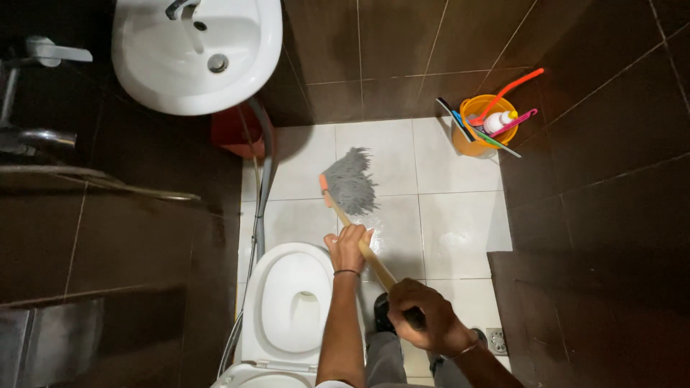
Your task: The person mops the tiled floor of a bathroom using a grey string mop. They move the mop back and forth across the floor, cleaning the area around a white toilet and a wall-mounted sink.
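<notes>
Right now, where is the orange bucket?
In the head view, the orange bucket sits on the white floor tiles in the far right corner, beyond the grey mop head.

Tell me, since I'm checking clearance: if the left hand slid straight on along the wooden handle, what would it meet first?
The left hand would probably first meet the grey string mop head on the white tiled floor; beyond it stands the dark tiled wall.

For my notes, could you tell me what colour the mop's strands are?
Grey, seen in the head view: the mop head on the white floor tiles.
</notes>
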